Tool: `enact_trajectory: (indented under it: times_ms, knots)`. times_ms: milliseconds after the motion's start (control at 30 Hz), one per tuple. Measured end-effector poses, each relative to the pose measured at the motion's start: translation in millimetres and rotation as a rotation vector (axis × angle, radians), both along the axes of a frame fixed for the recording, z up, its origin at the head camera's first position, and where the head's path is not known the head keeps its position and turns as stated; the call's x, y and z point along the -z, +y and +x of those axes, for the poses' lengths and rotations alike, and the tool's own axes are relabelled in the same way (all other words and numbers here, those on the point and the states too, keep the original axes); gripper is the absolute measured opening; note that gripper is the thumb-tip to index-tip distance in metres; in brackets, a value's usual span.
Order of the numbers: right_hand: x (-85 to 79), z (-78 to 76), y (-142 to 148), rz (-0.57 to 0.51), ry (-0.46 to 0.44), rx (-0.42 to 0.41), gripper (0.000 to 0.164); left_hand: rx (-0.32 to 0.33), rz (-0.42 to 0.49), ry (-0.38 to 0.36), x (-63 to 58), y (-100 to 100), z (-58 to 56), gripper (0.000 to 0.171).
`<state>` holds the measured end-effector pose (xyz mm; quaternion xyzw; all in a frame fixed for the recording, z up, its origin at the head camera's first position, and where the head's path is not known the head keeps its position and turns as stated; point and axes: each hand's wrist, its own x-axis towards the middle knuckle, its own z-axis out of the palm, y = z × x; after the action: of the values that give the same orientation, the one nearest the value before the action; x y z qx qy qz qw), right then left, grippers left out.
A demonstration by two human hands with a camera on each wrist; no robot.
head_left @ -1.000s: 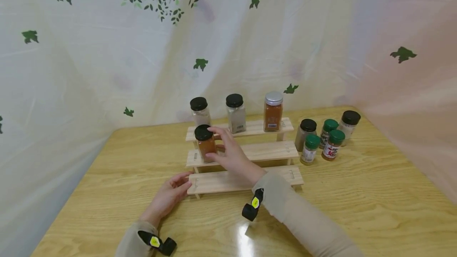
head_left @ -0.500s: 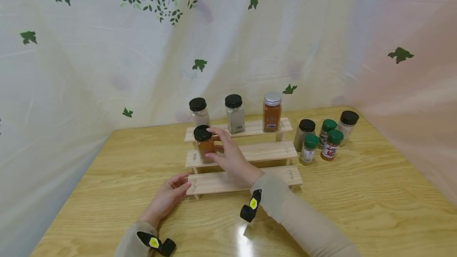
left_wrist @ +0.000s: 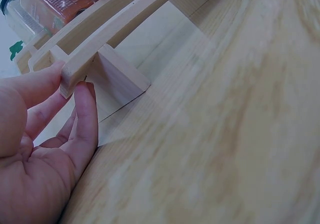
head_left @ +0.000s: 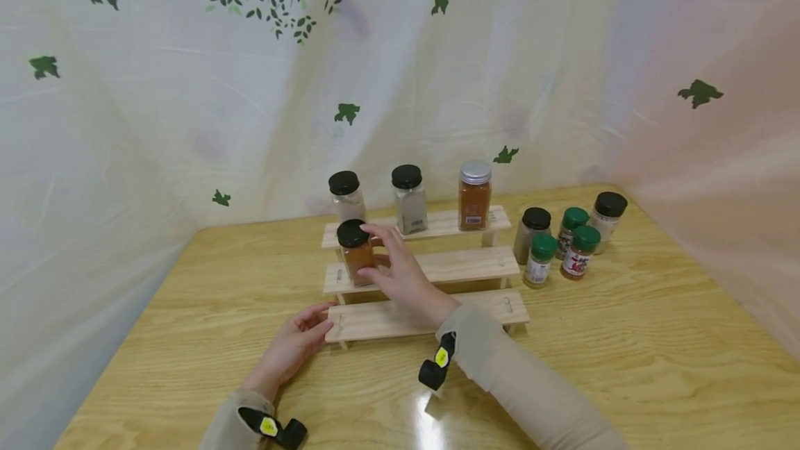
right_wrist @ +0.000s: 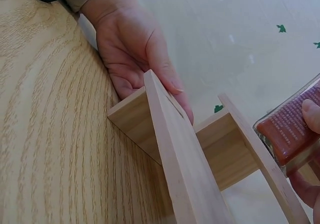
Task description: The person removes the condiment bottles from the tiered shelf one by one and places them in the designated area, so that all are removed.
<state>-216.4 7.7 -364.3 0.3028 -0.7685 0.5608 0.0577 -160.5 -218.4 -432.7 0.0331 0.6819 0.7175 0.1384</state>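
Observation:
My right hand (head_left: 403, 273) holds a black-lidded spice jar (head_left: 357, 259) between thumb and fingers, at the left end of the middle shelf. Reddish-orange contents and a printed label show through the jar (right_wrist: 287, 131) in the right wrist view. My left hand (head_left: 292, 347) pinches the left end of the lowest shelf of a three-step wooden rack (head_left: 381, 320). In the left wrist view, the thumb of that hand (left_wrist: 42, 169) is on top of the board and a finger is beneath it. The jar's base appears to rest on the shelf.
Along the top shelf stand two black-lidded jars (head_left: 409, 203) and a silver-lidded jar (head_left: 475, 196) of orange contents. Right of the rack, several more jars stand grouped on the wooden table (head_left: 656, 339), some with green lids (head_left: 576, 255). A patterned cloth (head_left: 250, 110) hangs behind.

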Motion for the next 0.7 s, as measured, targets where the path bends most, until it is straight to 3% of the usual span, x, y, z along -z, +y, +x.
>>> enact_trajectory:
  times_ms: [700]
  knots:
    - [2.2,4.4,-1.7,-0.076,0.025,-0.002,0.063,-0.026,-0.028,-0.016,-1.9,1.2,-0.1,0.046]
